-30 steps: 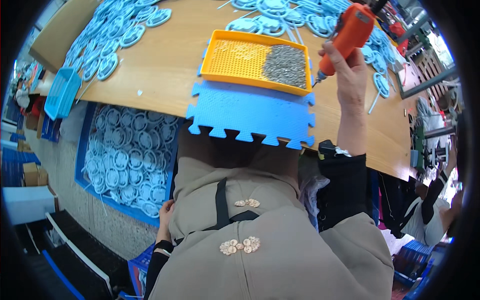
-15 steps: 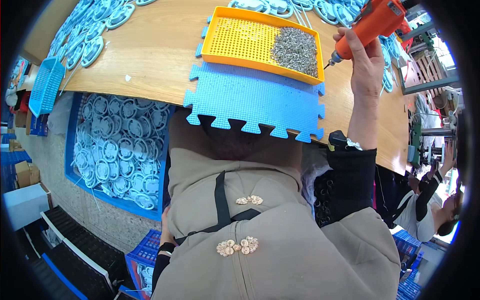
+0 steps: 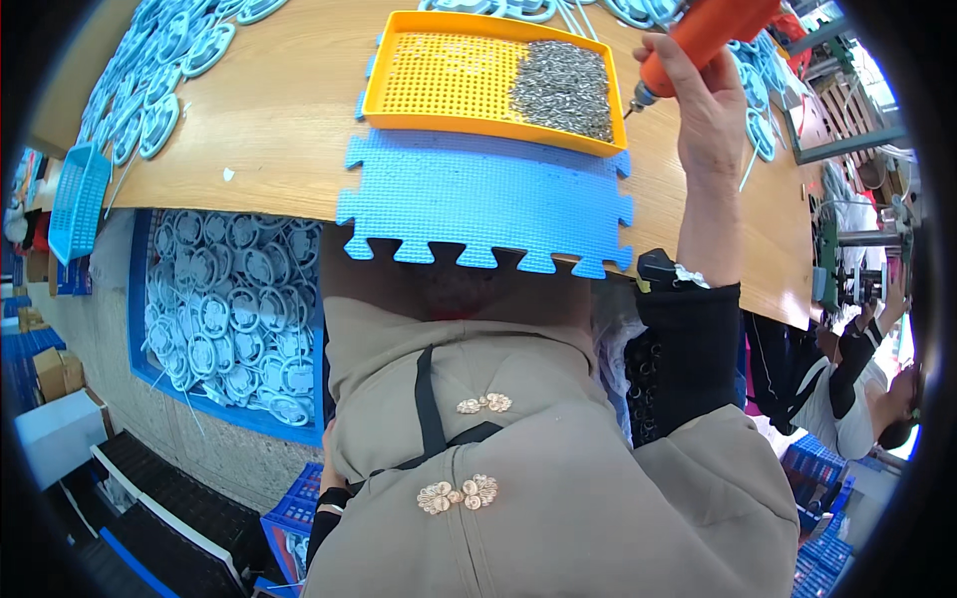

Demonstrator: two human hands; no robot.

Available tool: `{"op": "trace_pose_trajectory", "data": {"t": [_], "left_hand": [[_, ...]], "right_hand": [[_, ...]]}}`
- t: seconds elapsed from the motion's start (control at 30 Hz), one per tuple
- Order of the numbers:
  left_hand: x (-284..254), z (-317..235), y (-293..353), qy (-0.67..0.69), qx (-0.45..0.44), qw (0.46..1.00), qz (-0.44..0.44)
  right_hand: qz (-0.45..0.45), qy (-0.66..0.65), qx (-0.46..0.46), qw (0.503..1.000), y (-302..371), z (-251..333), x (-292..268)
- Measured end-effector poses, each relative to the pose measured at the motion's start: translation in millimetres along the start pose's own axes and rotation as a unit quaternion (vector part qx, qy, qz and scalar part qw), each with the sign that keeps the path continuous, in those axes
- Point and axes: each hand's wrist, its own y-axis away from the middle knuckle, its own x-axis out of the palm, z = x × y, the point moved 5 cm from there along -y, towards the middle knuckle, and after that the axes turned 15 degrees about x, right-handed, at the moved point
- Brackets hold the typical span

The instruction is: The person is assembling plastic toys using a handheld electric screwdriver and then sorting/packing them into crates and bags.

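My right hand point(image 3: 710, 135) is closed around an orange electric screwdriver point(image 3: 713, 42), held over the table's far right side. Its thin bit points down and left, close beside the right end of a yellow perforated tray point(image 3: 439, 124). Small silver screws point(image 3: 563, 90) are heaped in the tray's right part, with a few more scattered to the left. Under the tray's near side lies a blue foam mat point(image 3: 488, 199) with jigsaw edges. Low at my left side, my left hand point(image 3: 328, 478) is mostly hidden by my brown coat, its fingers out of sight.
Many light-blue oval parts with cords point(image 3: 159, 125) lie along the back and left of the wooden table point(image 3: 279, 130). A blue crate point(image 3: 140, 329) of similar parts stands below, left of my lap. A small blue basket point(image 3: 80, 204) hangs near the left edge. Another person point(image 3: 847, 399) sits at right.
The whole scene has shifted a little to the left in the picture. My right hand keeps its hold on the screwdriver, staying beside the tray's right end.
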Motion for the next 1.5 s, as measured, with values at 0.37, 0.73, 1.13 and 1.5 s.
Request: {"op": "trace_pose_trajectory", "data": {"t": [0.37, 0.73, 1.13, 1.5], "left_hand": [[-31.2, 5.9, -5.7, -0.065, 0.149, 0.987, -0.007], [35.7, -237.4, -65.4, -0.272, 0.308, 0.910, -0.056], [262.2, -510.1, -19.1, -0.425, 0.689, 0.546, 0.215], [290.7, -539.5, -66.5, -0.437, 0.692, 0.514, 0.256]], "right_hand": [[-0.002, -0.085, 0.067, 0.994, 5.6, -2.9, 6.4], [-0.014, -0.064, 0.076, 0.995, 12.0, 9.9, 0.9], [-0.055, -0.069, 0.082, 0.993, 41.9, 26.8, -13.1], [-0.016, -0.094, 0.092, 0.991, 47.8, 31.8, -9.5]]}}
